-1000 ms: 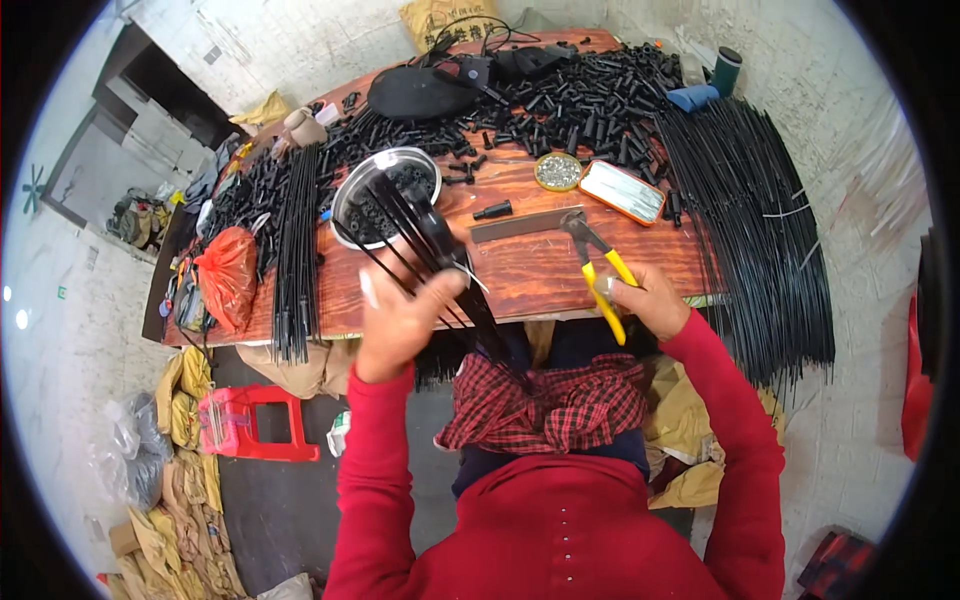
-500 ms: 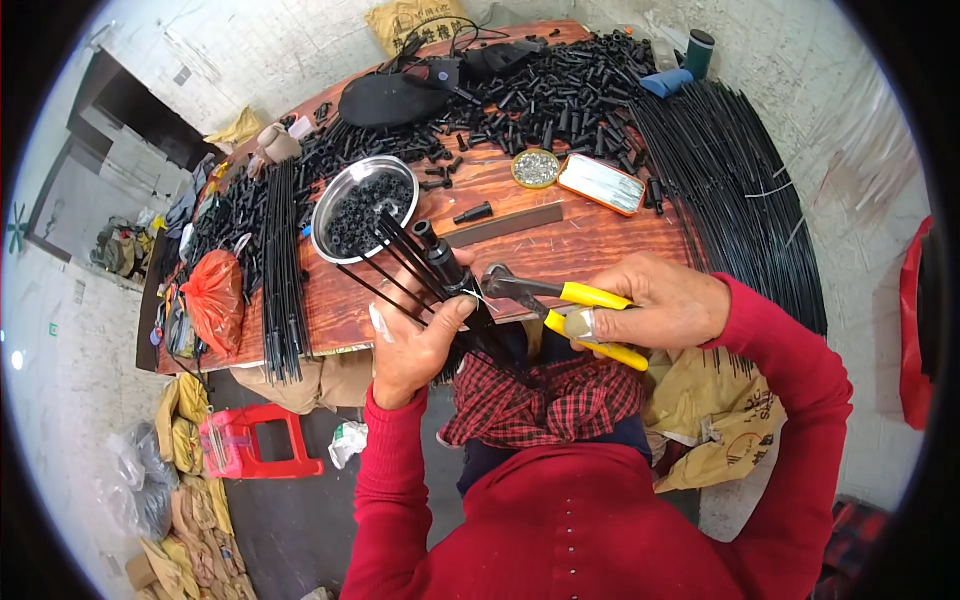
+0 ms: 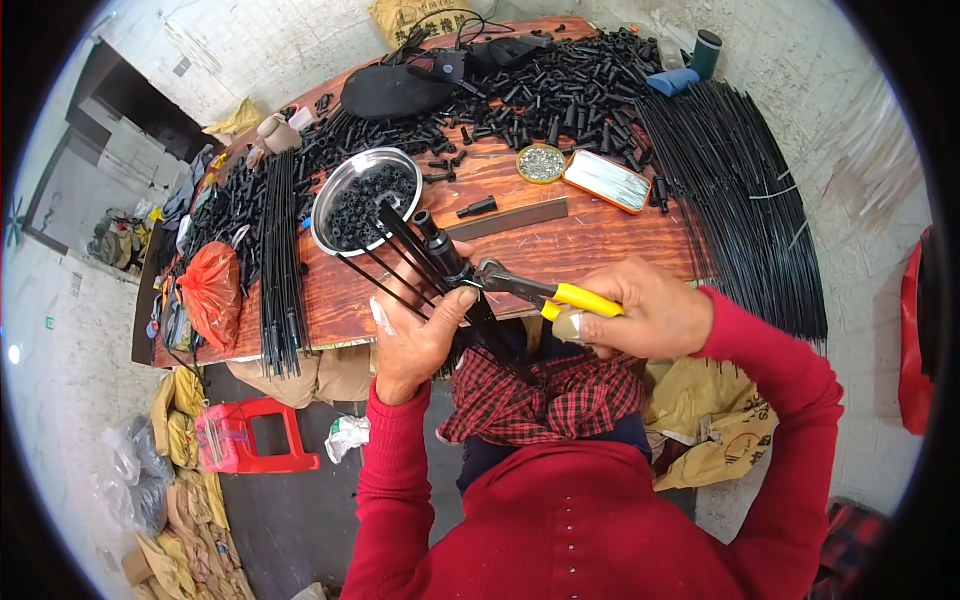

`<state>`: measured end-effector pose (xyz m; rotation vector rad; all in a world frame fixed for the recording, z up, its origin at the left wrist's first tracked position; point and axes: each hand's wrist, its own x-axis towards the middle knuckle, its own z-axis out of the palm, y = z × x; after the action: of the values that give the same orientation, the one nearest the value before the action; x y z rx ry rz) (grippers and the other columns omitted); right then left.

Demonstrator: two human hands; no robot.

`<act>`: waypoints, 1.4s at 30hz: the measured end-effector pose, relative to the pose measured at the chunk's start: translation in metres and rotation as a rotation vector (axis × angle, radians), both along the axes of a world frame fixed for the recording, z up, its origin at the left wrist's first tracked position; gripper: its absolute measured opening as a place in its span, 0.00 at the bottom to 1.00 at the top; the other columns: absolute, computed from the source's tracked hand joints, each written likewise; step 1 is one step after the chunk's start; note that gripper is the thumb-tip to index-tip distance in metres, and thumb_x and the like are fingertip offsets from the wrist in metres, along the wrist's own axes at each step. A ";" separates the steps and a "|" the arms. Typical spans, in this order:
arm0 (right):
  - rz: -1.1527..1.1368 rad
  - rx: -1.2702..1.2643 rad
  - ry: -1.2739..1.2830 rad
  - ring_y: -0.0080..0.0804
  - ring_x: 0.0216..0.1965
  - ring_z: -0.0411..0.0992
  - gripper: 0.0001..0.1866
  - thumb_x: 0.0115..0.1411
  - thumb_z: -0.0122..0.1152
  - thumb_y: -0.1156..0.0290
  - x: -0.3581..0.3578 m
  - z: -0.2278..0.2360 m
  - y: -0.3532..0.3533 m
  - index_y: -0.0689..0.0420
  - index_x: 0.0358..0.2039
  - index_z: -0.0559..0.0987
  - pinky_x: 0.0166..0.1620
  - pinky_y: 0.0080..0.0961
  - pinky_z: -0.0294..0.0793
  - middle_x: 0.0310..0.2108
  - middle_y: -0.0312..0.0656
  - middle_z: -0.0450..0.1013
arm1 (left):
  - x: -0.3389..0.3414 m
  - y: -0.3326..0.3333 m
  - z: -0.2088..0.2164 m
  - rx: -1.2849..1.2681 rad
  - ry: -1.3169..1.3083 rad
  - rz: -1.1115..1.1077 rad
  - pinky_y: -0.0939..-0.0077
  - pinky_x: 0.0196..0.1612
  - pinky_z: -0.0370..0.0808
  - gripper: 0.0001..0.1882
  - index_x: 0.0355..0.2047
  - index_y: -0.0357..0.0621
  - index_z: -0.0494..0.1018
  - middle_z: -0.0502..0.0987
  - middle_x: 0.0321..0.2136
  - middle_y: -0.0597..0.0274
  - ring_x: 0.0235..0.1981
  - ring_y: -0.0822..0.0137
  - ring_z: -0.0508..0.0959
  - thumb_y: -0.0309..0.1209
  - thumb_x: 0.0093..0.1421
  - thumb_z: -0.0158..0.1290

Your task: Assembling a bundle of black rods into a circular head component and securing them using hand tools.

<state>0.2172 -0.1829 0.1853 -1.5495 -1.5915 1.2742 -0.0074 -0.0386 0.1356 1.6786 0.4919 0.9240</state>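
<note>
A bundle of thin black rods [image 3: 402,283] is gripped in my left hand [image 3: 415,345], along with a black cylindrical fitting [image 3: 441,252] that stands tilted above the thumb. My right hand [image 3: 650,310] is closed around the yellow handles of a pair of pincers [image 3: 585,298]. The metal jaws point left and meet the side of the fitting just by my left thumb tip. Whatever sits between the jaws is too small to make out. A thimble-like metal cover shows on my right thumb.
Behind my hands, a steel bowl [image 3: 320,218] holds small black rings. A round tin [image 3: 541,164] of small metal pieces and an orange-rimmed tray [image 3: 607,182] of pins lie beyond a flat bar [image 3: 520,218]. Black fittings [image 3: 580,100] pile at the back; long rods [image 3: 740,200] lie right.
The pincers have moved slightly left, so their jaws now meet the fitting. Their handles have been squeezed closer together in my right hand. My left hand keeps its grip on the rods.
</note>
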 end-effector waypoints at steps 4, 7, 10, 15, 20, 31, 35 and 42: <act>-0.091 0.664 -0.327 0.39 0.28 0.75 0.10 0.56 0.64 0.72 -0.013 -0.054 -0.001 0.61 0.38 0.79 0.29 0.31 0.72 0.28 0.44 0.73 | -0.001 0.003 -0.002 -0.005 0.029 0.018 0.78 0.42 0.77 0.19 0.50 0.35 0.75 0.81 0.39 0.62 0.38 0.74 0.79 0.25 0.58 0.63; -0.171 0.675 -0.324 0.45 0.30 0.74 0.12 0.52 0.67 0.73 -0.026 -0.072 -0.001 0.61 0.37 0.79 0.30 0.36 0.72 0.30 0.45 0.72 | 0.000 0.006 -0.004 -0.017 0.029 0.003 0.79 0.42 0.77 0.19 0.50 0.35 0.75 0.80 0.38 0.62 0.37 0.75 0.79 0.24 0.58 0.63; -0.210 0.726 -0.381 0.45 0.29 0.74 0.13 0.51 0.69 0.72 -0.036 -0.084 0.003 0.60 0.36 0.79 0.29 0.36 0.72 0.31 0.44 0.72 | -0.002 0.006 -0.003 -0.003 0.039 0.018 0.79 0.42 0.77 0.20 0.51 0.35 0.75 0.80 0.39 0.62 0.37 0.75 0.79 0.24 0.58 0.62; -0.327 0.785 -0.365 0.46 0.28 0.75 0.13 0.49 0.70 0.75 -0.048 -0.103 0.010 0.62 0.35 0.78 0.29 0.37 0.73 0.32 0.44 0.73 | 0.002 0.010 -0.008 0.012 0.043 0.020 0.78 0.44 0.77 0.21 0.53 0.34 0.75 0.80 0.41 0.61 0.38 0.74 0.79 0.22 0.58 0.61; -0.417 0.883 -0.344 0.46 0.28 0.75 0.13 0.47 0.70 0.75 -0.063 -0.124 0.023 0.62 0.33 0.78 0.29 0.37 0.72 0.33 0.45 0.73 | 0.004 0.013 -0.014 -0.039 0.037 0.042 0.78 0.44 0.76 0.20 0.52 0.34 0.75 0.80 0.41 0.61 0.38 0.73 0.78 0.22 0.58 0.61; -0.410 0.783 -0.238 0.49 0.28 0.74 0.10 0.50 0.68 0.74 -0.064 -0.112 0.026 0.62 0.32 0.77 0.30 0.38 0.72 0.33 0.47 0.72 | -0.002 0.021 -0.011 -0.014 0.046 0.054 0.78 0.41 0.76 0.16 0.47 0.33 0.77 0.81 0.34 0.62 0.35 0.73 0.78 0.23 0.58 0.61; -0.322 0.707 -0.281 0.49 0.30 0.75 0.13 0.52 0.67 0.73 -0.046 -0.096 0.020 0.62 0.38 0.79 0.31 0.38 0.72 0.34 0.47 0.73 | -0.004 0.024 -0.013 -0.007 0.062 0.036 0.78 0.41 0.76 0.16 0.47 0.33 0.77 0.81 0.34 0.62 0.35 0.73 0.78 0.24 0.58 0.61; -0.183 0.690 -0.345 0.49 0.33 0.75 0.12 0.54 0.67 0.72 -0.021 -0.082 0.013 0.61 0.37 0.78 0.34 0.39 0.73 0.34 0.47 0.74 | -0.008 0.025 -0.017 -0.052 0.032 0.039 0.78 0.41 0.76 0.16 0.48 0.34 0.77 0.81 0.35 0.62 0.35 0.74 0.78 0.24 0.59 0.61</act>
<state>0.1967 -0.1698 0.1031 -1.4454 -1.7845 0.2952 -0.0157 -0.0135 0.1188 1.6435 0.5674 0.9063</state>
